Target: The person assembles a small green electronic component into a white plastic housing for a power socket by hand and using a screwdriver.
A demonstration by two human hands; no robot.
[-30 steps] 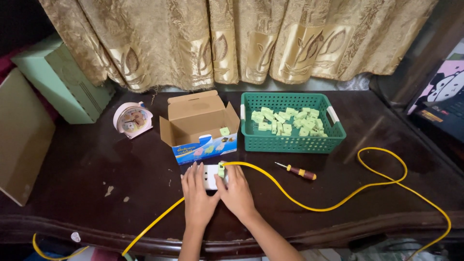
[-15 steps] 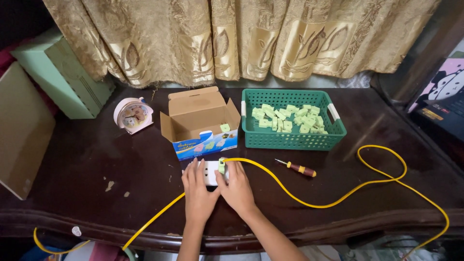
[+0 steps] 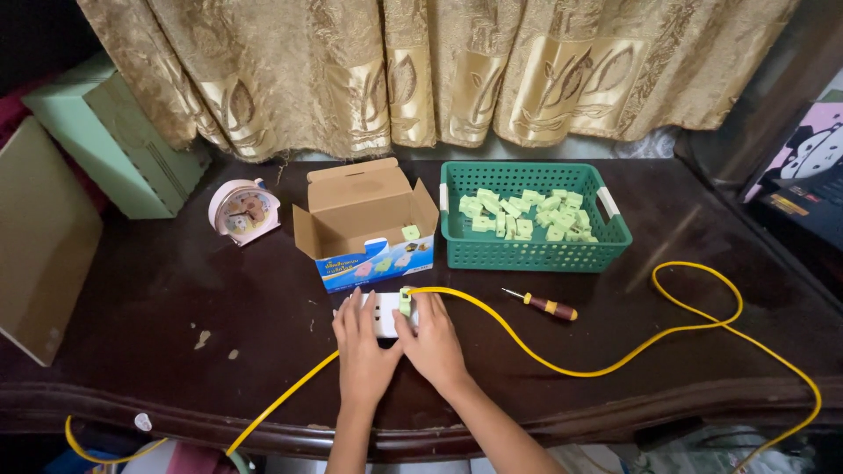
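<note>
Both hands are staying pressed on the white socket (image 3: pixel 384 313), barely shifted since earlier. The left hand (image 3: pixel 363 355) is lying flat on it; the right hand (image 3: pixel 432 342) is pinching a green plug (image 3: pixel 405 301) on top. The box (image 3: pixel 366 221), basket (image 3: pixel 529 216), screwdriver (image 3: pixel 542 305) and yellow cable (image 3: pixel 615 362) are lying around on the surface (image 3: pixel 158 298).

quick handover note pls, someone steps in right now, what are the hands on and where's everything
Left hand rests flat on the white socket block at the table's front edge. Right hand presses on the same block, fingertips at the small green plug seated on it, where the yellow cable meets it.
Green basket of more green plugs behind; open cardboard box to its left, one plug inside.
Screwdriver lies untouched right of the hands.
Whether the plug is fully seated cannot be told.
</note>
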